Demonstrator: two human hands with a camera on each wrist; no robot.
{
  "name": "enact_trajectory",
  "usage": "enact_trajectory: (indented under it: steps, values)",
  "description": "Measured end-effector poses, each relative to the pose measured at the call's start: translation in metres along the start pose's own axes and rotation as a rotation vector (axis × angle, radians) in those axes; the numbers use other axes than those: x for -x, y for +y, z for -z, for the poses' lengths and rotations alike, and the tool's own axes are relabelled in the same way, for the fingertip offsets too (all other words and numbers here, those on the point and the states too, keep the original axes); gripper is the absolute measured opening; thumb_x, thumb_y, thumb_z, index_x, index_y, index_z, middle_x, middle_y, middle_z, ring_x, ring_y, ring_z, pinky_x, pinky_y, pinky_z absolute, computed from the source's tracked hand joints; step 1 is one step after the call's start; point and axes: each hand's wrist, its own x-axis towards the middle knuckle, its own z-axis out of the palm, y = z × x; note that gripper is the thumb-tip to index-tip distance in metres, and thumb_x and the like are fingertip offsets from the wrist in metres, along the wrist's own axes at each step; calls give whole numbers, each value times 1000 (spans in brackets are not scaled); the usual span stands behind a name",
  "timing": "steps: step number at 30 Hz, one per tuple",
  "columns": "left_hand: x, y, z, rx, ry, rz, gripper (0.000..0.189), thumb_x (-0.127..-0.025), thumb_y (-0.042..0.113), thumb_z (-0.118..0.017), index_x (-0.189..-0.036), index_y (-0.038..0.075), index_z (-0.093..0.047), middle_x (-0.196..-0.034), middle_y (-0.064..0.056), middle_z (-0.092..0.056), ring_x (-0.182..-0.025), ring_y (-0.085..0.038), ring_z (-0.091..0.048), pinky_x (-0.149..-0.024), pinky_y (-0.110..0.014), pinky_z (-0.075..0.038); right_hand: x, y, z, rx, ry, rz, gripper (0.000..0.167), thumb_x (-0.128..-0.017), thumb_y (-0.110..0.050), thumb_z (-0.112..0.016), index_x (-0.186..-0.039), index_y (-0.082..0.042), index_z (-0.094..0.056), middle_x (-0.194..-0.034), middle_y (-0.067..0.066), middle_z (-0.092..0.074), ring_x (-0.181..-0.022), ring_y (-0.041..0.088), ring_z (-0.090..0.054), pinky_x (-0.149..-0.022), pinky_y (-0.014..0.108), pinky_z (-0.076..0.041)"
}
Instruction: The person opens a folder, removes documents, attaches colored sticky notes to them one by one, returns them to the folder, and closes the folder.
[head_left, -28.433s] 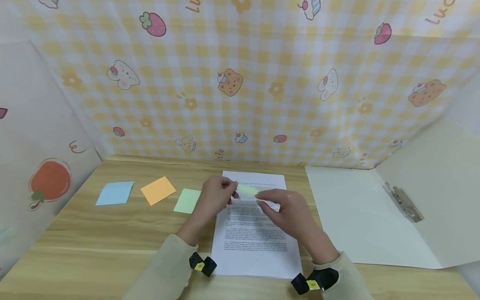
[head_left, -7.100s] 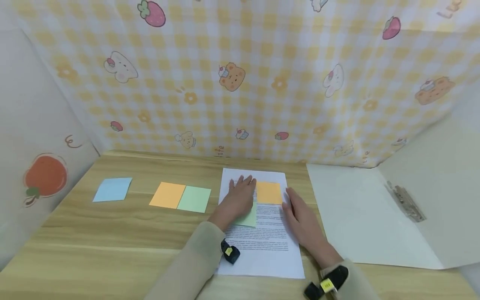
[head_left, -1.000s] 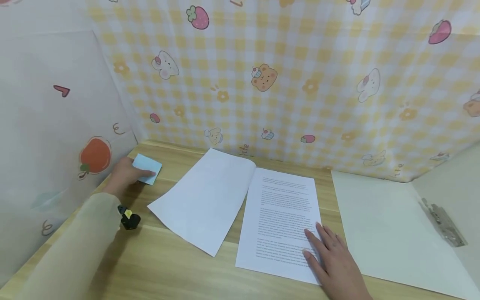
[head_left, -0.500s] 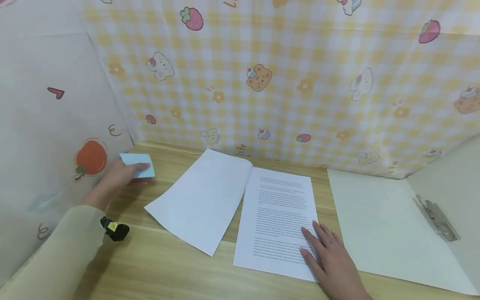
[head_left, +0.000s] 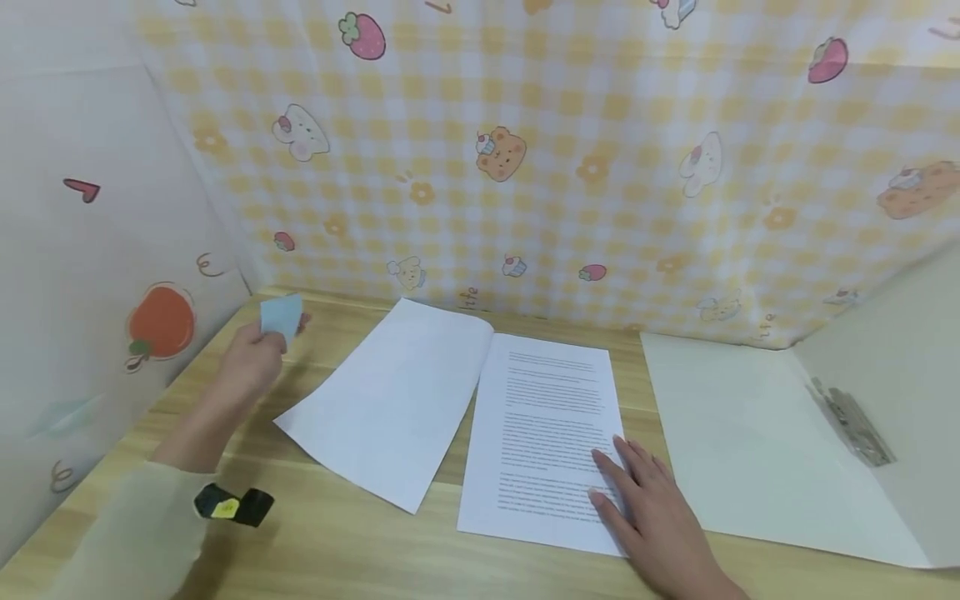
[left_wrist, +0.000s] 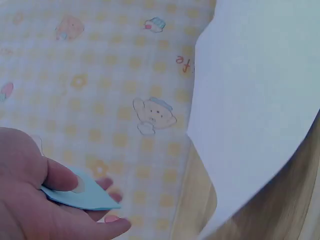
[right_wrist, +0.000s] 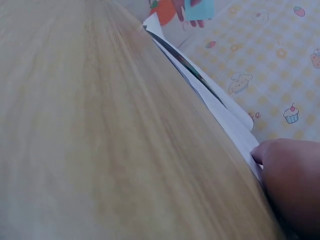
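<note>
A blue sticky note pad (head_left: 281, 317) is pinched between the thumb and fingers of my left hand (head_left: 251, 367), raised over the table's far left. The left wrist view shows the thumb lying on top of the blue pad (left_wrist: 95, 197), with fingers below it. Flat on the right edge of a printed sheet (head_left: 551, 392), my right hand (head_left: 660, 521) rests with its fingers spread. To the left of that sheet, a turned-over page (head_left: 390, 400) lies with its blank side up, joined to the stack by a curved fold. Whatever lies beneath the turned page is mostly hidden.
An opened white folder (head_left: 742, 450) with a metal clip (head_left: 851, 421) lies on the right, its cover leaning up. Yellow checked cloth (head_left: 450, 108) hangs behind the wooden table (head_left: 345, 525), and a white side panel (head_left: 82, 283) stands at the left.
The top page has been turned leftward; the orange and green notes seen earlier are out of sight. My left hand has lifted and turned the blue pad. My right hand stays on the sheet.
</note>
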Motion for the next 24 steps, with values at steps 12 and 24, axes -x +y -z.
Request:
enact_trajectory:
  steps: [12,24]
  values:
    - [27,40,-83,542,-224,-132,41,-110,47,-23,-142,25,-38,-113,1,-62,-101,-15,-70,-91,-29,-57,-8,-14,32,-38,101,95,48,-89,-35,-76,-131,-12,-66,-144,15,-58,-130,40,-57,-99,59,-51]
    - [39,70,-160,611,-540,-70,52,-105,22,-18,-152,10,-38,-150,-20,-52,-110,-20,-72,-90,-30,-58,-32,-75,94,-125,313,370,47,-87,-26,-79,-131,-20,-66,-134,-1,-68,-119,22,-68,-91,43,-59]
